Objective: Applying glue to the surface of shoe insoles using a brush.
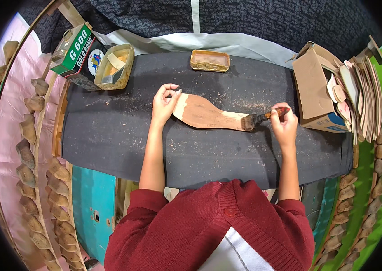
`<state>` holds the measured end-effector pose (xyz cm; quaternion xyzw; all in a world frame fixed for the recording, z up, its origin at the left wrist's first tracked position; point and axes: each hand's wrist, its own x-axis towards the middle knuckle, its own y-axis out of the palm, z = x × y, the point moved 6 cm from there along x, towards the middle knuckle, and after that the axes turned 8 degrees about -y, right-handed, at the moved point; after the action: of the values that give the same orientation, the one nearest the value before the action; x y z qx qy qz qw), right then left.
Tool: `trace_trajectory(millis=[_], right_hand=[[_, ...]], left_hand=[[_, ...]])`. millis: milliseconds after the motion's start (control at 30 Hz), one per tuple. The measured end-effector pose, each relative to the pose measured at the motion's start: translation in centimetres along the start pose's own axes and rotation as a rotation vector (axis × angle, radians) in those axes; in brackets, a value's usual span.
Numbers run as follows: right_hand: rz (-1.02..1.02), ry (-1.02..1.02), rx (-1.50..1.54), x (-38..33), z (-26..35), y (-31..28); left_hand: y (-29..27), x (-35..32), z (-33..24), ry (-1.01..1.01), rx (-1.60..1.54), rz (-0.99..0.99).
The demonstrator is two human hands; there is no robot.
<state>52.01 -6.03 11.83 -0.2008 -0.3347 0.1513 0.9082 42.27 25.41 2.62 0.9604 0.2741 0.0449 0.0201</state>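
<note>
A shoe insole (200, 113) lies across the dark-covered table, its broad end to the left and its narrow end to the right. Most of its face is tan-brown, with paler patches at the broad end and along the narrow part. My left hand (165, 103) pinches the broad end at its upper left edge. In my right hand (285, 123) is a paintbrush (267, 114) with a dark, worn handle, gripped between thumb and fingers. The brush's bristles (248, 123) touch the narrow end of the insole.
A green and black metal can (74, 56) and a yellowish tub (121, 74) with pale pieces inside stand back left. A shallow tray (210, 61) sits at the back. On the right, a cardboard box (310, 86) adjoins stacked insoles (365, 97). Shoe lasts (26, 153) fill racks on both sides.
</note>
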Motion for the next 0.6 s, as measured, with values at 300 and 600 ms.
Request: trace_trajectory(millis=[300, 600], right_hand=[[-0.134, 0.099, 0.252, 1.3, 0.7, 3.3], [-0.112, 0.142, 0.153, 0.3, -2.6, 3.7]], left_hand=[[0.5, -0.4, -0.4, 0.012, -0.024, -0.013], [0.3, 0.0, -0.2, 0.008, 0.0, -0.016]])
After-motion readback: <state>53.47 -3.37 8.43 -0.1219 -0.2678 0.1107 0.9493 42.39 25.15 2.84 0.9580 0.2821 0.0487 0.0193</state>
